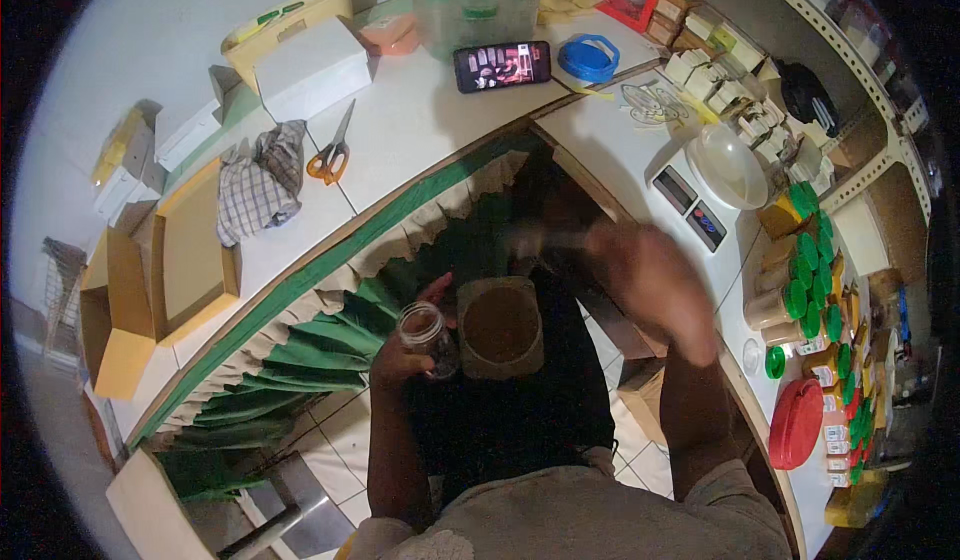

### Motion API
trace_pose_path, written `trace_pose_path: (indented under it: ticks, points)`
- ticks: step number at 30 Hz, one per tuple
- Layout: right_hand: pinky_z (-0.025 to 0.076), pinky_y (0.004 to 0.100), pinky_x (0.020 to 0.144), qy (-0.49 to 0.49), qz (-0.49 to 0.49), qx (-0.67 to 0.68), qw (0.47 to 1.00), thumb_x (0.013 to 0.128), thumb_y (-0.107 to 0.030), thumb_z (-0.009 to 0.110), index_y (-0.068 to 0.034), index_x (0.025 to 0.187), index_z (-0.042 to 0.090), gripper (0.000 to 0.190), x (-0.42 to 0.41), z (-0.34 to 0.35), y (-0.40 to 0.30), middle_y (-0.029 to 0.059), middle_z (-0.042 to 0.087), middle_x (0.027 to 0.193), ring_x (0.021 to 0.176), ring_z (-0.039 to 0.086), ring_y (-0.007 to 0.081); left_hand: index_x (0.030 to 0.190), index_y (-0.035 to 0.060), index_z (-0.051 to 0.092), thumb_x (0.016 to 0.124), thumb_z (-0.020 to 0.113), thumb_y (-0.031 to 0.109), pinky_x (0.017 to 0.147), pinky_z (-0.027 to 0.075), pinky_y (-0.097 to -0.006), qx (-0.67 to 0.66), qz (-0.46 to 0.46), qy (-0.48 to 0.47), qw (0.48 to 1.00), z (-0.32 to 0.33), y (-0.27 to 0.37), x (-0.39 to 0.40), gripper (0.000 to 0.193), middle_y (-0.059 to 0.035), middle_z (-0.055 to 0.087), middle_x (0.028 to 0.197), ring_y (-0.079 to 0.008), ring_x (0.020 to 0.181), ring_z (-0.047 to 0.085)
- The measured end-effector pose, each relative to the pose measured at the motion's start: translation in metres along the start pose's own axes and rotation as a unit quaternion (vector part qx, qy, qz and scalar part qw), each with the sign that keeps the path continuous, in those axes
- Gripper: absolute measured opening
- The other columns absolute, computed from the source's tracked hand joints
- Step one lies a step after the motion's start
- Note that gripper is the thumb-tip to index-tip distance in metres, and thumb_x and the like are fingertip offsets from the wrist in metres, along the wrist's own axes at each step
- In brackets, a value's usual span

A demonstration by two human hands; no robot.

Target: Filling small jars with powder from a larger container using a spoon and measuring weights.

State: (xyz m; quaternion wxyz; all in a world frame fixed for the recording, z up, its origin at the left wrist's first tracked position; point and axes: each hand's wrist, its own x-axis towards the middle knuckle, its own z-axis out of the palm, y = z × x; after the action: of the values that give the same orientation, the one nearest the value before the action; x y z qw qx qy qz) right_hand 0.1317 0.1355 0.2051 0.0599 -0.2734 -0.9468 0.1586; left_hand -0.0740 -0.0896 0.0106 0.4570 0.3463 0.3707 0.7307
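My left hand is closed around a small clear jar whose mouth faces up without a lid. Right beside the jar, in front of my body, stands an open squarish container with a round opening and brown contents. My right hand is blurred by motion, up and to the right of the container. A blurred object, too unclear to name, extends from its fingers. A digital scale carrying a clear plastic bowl rests on the counter beyond my right hand.
Several jars with green lids line the right counter near a red lid. Orange-handled scissors, a checked cloth and an open cardboard box lie on the left counter. A phone and a blue lid are at the back.
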Motion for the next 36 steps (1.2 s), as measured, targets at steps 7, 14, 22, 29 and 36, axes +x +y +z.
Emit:
trace_pose_path:
  ticks: [7, 14, 22, 29, 36]
  points:
    - [0.054, 0.0435, 0.075, -0.186, -0.128, -0.046, 0.973, 0.081, -0.009, 0.055, -0.001, 0.094, 0.064, 0.017, -0.035, 0.104, -0.01, 0.0189, 0.065, 0.089, 0.084, 0.066, 0.0362, 0.111, 0.003, 0.064, 0.054, 0.087, 0.046, 0.11, 0.026, -0.0412, -0.009, -0.103, -0.073, 0.992, 0.028, -0.009, 0.007, 0.075, -0.0108, 0.041, 0.143, -0.0248, 0.136, 0.032]
    - [0.052, 0.0448, 0.084, -0.14, -0.158, 0.121, 0.97, 0.082, -0.012, 0.059, -0.004, 0.105, 0.068, 0.026, -0.029, 0.167, -0.024, 0.0167, 0.067, 0.105, 0.094, 0.066, 0.0319, 0.108, 0.0041, 0.063, 0.055, 0.088, 0.039, 0.11, 0.026, -0.0404, 0.058, -0.097, -0.119, 0.986, 0.034, -0.006, 0.0, 0.068, -0.0106, 0.049, 0.133, -0.0243, 0.133, 0.034]
    - [0.049, 0.0442, 0.089, -0.188, -0.113, 0.206, 0.954, 0.084, -0.017, 0.058, -0.006, 0.115, 0.063, 0.032, -0.021, 0.201, -0.016, 0.0173, 0.063, 0.115, 0.101, 0.064, 0.0308, 0.124, 0.0005, 0.054, 0.052, 0.09, 0.037, 0.112, 0.021, -0.0398, 0.022, -0.154, -0.081, 0.984, 0.036, -0.004, -0.002, 0.088, -0.0099, 0.051, 0.132, -0.0247, 0.129, 0.041]
    - [0.047, 0.0436, 0.093, -0.227, -0.107, 0.257, 0.933, 0.087, -0.02, 0.058, -0.008, 0.123, 0.058, 0.039, -0.037, 0.231, -0.005, 0.0178, 0.06, 0.123, 0.107, 0.061, 0.0298, 0.121, 0.0024, 0.057, 0.05, 0.089, 0.046, 0.115, 0.012, -0.0419, 0.068, -0.136, -0.11, 0.982, 0.017, -0.013, -0.006, 0.089, -0.0124, 0.051, 0.133, -0.025, 0.133, 0.036]
    - [0.047, 0.0427, 0.093, -0.259, -0.197, 0.004, 0.945, 0.088, -0.026, 0.059, -0.012, 0.143, 0.037, 0.061, -0.034, 0.265, 0.014, 0.0179, 0.055, 0.13, 0.111, 0.059, 0.0291, 0.118, 0.003, 0.06, 0.05, 0.088, 0.045, 0.116, 0.007, -0.0429, 0.094, -0.138, -0.127, 0.978, 0.033, 0.001, -0.005, 0.085, -0.0125, 0.051, 0.133, -0.0263, 0.134, 0.036]
